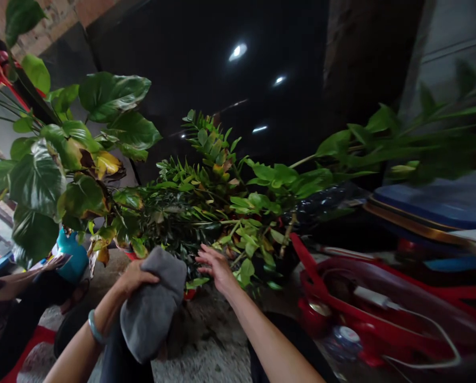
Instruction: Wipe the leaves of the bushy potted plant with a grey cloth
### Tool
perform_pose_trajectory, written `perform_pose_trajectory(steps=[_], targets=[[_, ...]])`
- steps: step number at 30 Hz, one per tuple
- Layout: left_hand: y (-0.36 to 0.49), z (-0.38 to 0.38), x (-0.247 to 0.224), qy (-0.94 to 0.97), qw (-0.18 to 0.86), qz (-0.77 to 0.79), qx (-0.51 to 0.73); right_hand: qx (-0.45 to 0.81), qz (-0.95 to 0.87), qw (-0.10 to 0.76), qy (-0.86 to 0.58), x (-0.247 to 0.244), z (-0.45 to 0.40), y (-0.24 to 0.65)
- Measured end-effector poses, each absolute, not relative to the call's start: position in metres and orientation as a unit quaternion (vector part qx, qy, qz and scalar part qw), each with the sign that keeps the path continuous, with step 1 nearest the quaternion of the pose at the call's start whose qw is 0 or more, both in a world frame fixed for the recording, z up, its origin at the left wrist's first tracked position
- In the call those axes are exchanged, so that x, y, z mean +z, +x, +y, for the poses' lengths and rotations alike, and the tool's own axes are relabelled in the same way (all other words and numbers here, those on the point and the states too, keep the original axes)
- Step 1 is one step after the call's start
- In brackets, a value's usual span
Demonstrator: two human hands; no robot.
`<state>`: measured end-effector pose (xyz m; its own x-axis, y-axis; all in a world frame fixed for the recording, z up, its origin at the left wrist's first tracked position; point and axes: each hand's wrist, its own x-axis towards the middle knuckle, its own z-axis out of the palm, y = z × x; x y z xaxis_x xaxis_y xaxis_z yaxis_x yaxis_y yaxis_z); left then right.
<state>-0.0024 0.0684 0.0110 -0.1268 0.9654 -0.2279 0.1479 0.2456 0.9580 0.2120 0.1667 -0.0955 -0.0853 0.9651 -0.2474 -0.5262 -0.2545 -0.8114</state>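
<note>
A grey cloth (pixel 153 306) hangs from my left hand (pixel 136 279), gripped between thumb and fingers over my left knee. To its right, my right hand (pixel 217 270) reaches toward the potted plants, fingers apart and nothing visible in them. Just beyond that hand are the light green leaves (pixel 249 242) of a low plant; whether the fingertips touch any leaf I cannot tell. Further left stands a tall plant with broad leaves (pixel 38 175), some of them yellow and brown at the edges. A feathery plant (pixel 211 149) rises behind, in the middle.
On the right sits a red plastic frame (pixel 381 303) with a white cable and plug (pixel 375 297). A clear jar (pixel 343 340) is on the floor beside it. Another person's hand (pixel 54 263) shows at the left, near a turquoise vase (pixel 71 255). A dark glossy panel (pixel 206 58) stands behind the plants.
</note>
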Motion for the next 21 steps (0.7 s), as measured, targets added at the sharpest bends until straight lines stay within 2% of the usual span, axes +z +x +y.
perform_pose_trajectory(steps=[2,4,7,9,12,15,17,21], targets=[[-0.009,0.075,0.037,0.426,0.448,0.625,0.478,0.690,-0.269,0.546,-0.392,-0.095,0.167,0.213],[-0.017,0.091,0.060,0.400,0.353,0.618,0.577,0.694,-0.261,0.544,-0.393,-0.093,0.167,0.212],[-0.020,0.113,0.064,0.385,0.240,0.610,0.650,0.692,-0.260,0.542,-0.400,-0.090,0.166,0.211],[-0.012,0.113,0.046,0.404,0.266,0.630,0.608,0.685,-0.270,0.546,-0.400,-0.088,0.164,0.211],[0.005,0.095,0.018,0.453,0.376,0.644,0.489,0.679,-0.287,0.549,-0.394,-0.089,0.164,0.213],[0.019,0.079,0.023,0.515,0.445,0.599,0.421,0.691,-0.284,0.539,-0.389,-0.090,0.165,0.215],[0.022,0.083,0.046,0.526,0.426,0.568,0.468,0.697,-0.277,0.538,-0.384,-0.091,0.165,0.216],[0.017,0.115,0.079,0.436,0.292,0.523,0.671,0.688,-0.278,0.543,-0.394,-0.090,0.165,0.215]])
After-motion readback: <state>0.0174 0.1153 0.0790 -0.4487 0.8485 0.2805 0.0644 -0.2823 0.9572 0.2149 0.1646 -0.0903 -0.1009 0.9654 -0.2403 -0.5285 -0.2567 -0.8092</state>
